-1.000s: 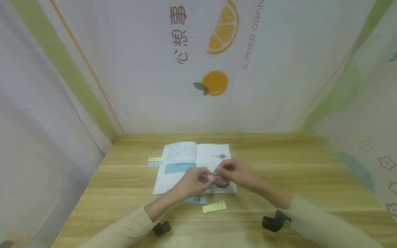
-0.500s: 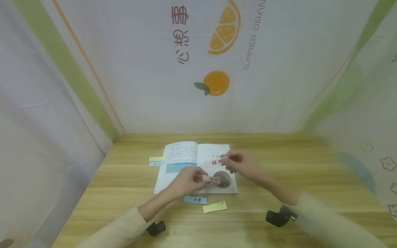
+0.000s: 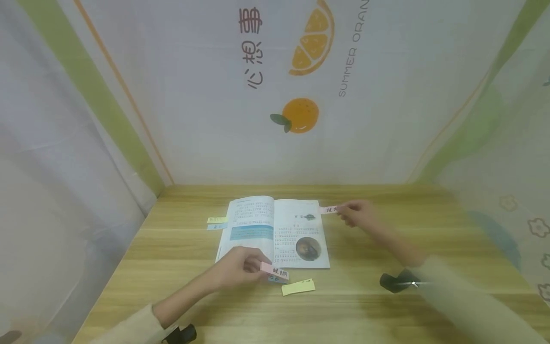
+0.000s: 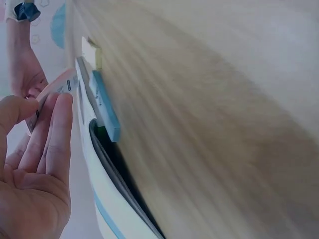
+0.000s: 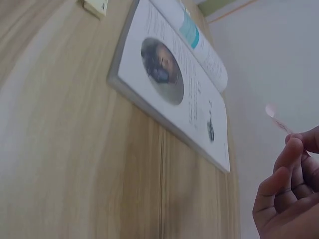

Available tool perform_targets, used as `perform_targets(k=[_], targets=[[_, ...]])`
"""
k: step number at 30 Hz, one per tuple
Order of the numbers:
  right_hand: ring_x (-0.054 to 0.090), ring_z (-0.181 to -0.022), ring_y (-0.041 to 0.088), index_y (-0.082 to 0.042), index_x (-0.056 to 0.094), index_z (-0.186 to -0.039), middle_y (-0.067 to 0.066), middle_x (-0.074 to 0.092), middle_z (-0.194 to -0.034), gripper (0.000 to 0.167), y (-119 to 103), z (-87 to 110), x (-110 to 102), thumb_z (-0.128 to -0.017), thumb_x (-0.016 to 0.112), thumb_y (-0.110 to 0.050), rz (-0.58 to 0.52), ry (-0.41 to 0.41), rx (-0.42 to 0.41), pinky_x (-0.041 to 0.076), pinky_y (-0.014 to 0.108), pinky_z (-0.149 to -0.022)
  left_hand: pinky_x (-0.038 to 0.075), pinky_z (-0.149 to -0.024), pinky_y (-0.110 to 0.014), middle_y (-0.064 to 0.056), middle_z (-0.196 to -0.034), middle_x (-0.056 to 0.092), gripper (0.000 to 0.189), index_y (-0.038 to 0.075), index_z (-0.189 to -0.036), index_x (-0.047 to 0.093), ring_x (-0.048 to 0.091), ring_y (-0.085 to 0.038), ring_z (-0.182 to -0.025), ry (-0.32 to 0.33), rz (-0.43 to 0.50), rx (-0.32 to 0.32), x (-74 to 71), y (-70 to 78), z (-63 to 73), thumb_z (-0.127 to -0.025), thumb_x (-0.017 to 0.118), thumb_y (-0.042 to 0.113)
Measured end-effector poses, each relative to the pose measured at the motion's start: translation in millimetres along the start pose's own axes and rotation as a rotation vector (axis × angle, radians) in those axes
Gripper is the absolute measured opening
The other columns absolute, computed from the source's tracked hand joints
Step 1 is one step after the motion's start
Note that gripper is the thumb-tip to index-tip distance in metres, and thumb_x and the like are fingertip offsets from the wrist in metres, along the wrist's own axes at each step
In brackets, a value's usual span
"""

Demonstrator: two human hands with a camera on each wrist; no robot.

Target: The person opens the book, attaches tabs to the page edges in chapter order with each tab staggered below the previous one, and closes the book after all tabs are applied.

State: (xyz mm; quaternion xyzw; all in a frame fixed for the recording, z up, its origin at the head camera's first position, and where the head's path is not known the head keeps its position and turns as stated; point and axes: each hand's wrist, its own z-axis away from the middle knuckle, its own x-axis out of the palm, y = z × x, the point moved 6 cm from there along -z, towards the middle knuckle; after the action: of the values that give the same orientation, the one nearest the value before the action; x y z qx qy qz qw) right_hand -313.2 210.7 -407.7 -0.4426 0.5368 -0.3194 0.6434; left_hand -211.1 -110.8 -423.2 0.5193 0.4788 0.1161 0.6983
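Observation:
My left hand (image 3: 238, 267) pinches a pad of pink sticky notes (image 3: 275, 271) with handwriting on top, low over the book's front edge. In the left wrist view the same pad (image 4: 62, 84) sits between thumb and fingertips. Between the thumb and fingers of my right hand (image 3: 363, 214) is a single pink sticky note (image 3: 327, 209). Its free end reaches the upper right edge of the open book (image 3: 249, 253). The right wrist view shows this note (image 5: 279, 122) standing out beyond the fingertips.
Yellow (image 3: 216, 220) and blue (image 3: 217, 227) sticky notes stick out from the book's left edge. In front of the book lie a blue sticky note pad (image 3: 278, 280), partly covered by the pink one, and a yellow pad (image 3: 298, 287). A printed curtain (image 3: 365, 143) hangs behind the table.
The right hand has peeled a pink note off the pad and carried it right and away to the book's edge. The left hand has drawn back toward the front with the pad.

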Motion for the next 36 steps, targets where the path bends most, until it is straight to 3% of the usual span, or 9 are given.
perform_targets(k=[15, 22, 29, 36], targets=[[0.063, -0.093, 0.037, 0.012, 0.067, -0.114, 0.027, 0.066, -0.103, 0.035, 9, -1.6, -5, -0.102, 0.064, -0.021, -0.026, 0.023, 0.079, 0.058, 0.040, -0.083, 0.058, -0.074, -0.026, 0.003, -0.092, 0.074, 0.017, 0.011, -0.101, 0.074, 0.069, -0.010, -0.081, -0.072, 0.052, -0.063, 9.8, -16.1, 24.6, -0.086, 0.079, 0.004], [0.065, -0.087, 0.033, 0.011, 0.068, -0.112, 0.023, 0.068, -0.099, 0.032, 10, -2.1, -2, -0.101, 0.064, -0.019, 0.000, 0.030, 0.070, 0.059, 0.038, -0.079, 0.058, -0.073, -0.024, 0.008, -0.089, 0.072, 0.019, 0.011, -0.101, 0.072, 0.067, -0.006, -0.078, -0.086, -0.021, -0.026, 9.4, -16.0, 28.5, -0.086, 0.078, 0.001], [0.064, -0.082, 0.028, 0.014, 0.067, -0.112, 0.025, 0.068, -0.098, 0.033, 13, -4.0, -2, -0.101, 0.064, -0.017, -0.005, 0.029, 0.064, 0.059, 0.037, -0.077, 0.057, -0.070, -0.022, 0.007, -0.092, 0.073, 0.018, 0.012, -0.100, 0.073, 0.065, -0.002, -0.077, -0.101, -0.107, 0.027, 5.0, -5.9, 29.3, -0.087, 0.078, 0.002], [0.064, -0.078, 0.023, 0.016, 0.066, -0.112, 0.026, 0.067, -0.096, 0.034, 11, -3.1, -1, -0.102, 0.063, -0.016, 0.014, 0.022, 0.041, 0.059, 0.037, -0.076, 0.057, -0.075, -0.024, 0.002, -0.096, 0.074, 0.018, 0.012, -0.098, 0.072, 0.068, -0.007, -0.086, -0.102, -0.234, 0.040, -7.2, -0.5, 33.2, -0.085, 0.078, 0.002]])
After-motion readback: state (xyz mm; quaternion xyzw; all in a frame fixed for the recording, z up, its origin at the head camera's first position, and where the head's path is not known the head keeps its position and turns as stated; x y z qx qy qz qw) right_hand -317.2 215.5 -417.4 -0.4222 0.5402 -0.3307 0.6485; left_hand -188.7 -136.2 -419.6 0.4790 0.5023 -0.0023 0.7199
